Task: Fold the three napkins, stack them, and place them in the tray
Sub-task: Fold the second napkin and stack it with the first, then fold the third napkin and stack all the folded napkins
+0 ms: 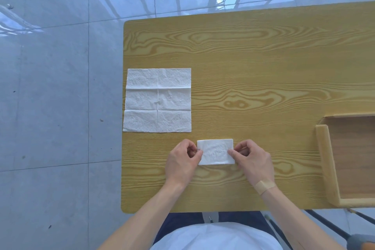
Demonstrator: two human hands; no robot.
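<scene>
left hand and right hand, each grip seemingly pinching the crinkled, folded rectangular napkin

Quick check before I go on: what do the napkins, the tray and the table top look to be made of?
Folded napkin and unfolded napkin: thin white tissue paper, matte, with an embossed pattern and soft creases. Tray: looks like light wood, matte, with a darker grained floor, perhaps plywood. Table: yellow, bold regular grain and rounded corners, so probably printed wood-look laminate rather than solid wood.
</scene>
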